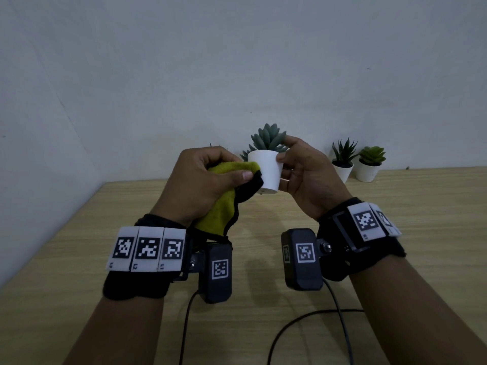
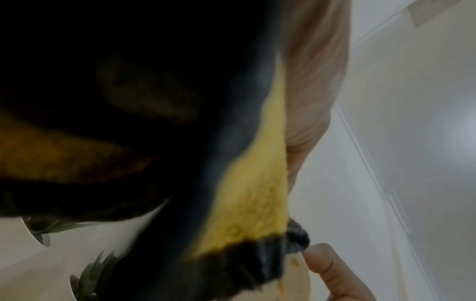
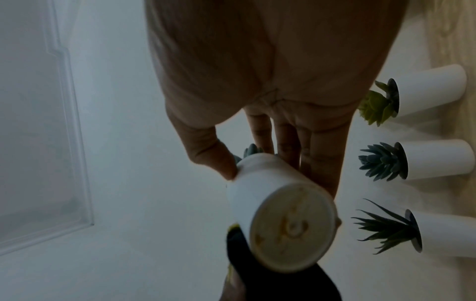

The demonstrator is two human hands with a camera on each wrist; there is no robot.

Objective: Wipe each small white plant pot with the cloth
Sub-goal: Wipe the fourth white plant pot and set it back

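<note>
Head view: pot (image 1: pixel 266 171) lifted clear of table (image 1: pixel 395 233), pinched at rim by right hand (image 1: pixel 305 175), likely to bare its wall; left hand (image 1: pixel 203 180) bunched round cloth (image 1: pixel 224 201), pressed on pot's left side. Two more pots (image 1: pixel 342 171) (image 1: pixel 367 172) far right. Left wrist view: cloth fuzzy, yellow, black-edged; grip itself hidden. Right wrist view: thumb (image 3: pixel 219 160) and fingers clasp pot, smooth, tapered, round base stained; three potted succulents (image 3: pixel 381 162) on right.
</note>
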